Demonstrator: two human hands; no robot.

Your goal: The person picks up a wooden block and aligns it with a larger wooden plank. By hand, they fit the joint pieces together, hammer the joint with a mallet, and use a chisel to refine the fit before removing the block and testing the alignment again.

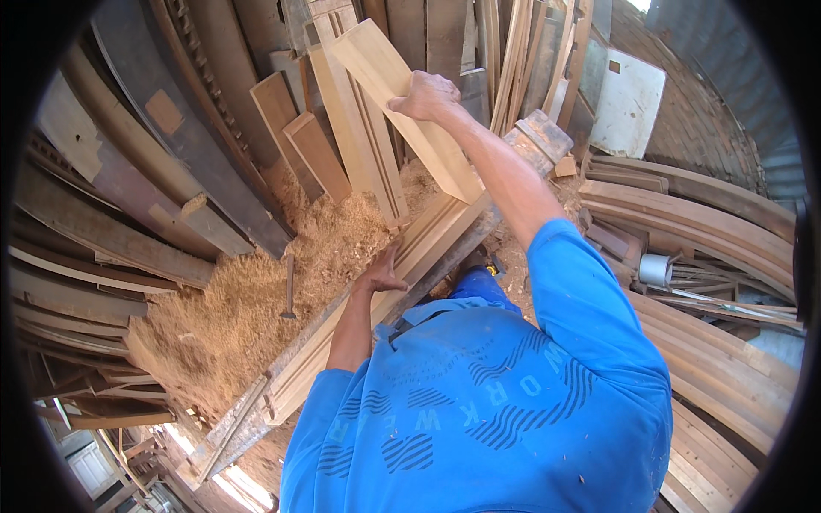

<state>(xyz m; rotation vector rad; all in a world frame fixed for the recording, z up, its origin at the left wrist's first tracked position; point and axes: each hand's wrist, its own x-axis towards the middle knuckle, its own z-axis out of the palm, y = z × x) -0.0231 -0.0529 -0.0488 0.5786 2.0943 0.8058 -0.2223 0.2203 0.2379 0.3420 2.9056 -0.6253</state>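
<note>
My right hand (426,96) is closed round the upper edge of a pale wooden board (372,60). The board stands tilted, its lower end at a long grooved timber (325,363) lying across a narrow bench (227,436). Lower down, my left hand (380,272) rests on that timber with thumb and fingers spread; its fingertips are partly hard to make out. A second grooved pale timber (355,128) leans upright just left of the board. Beyond the far end of the bench timber sits a worn wooden block (539,141).
Wood shavings (231,316) heap on the floor to the left, with a hammer-like tool (289,286) among them. Planks (162,111) lean along the far left. Stacked boards (701,359) lie at the right, near a white pot-like container (655,269). A white panel (627,103) stands behind.
</note>
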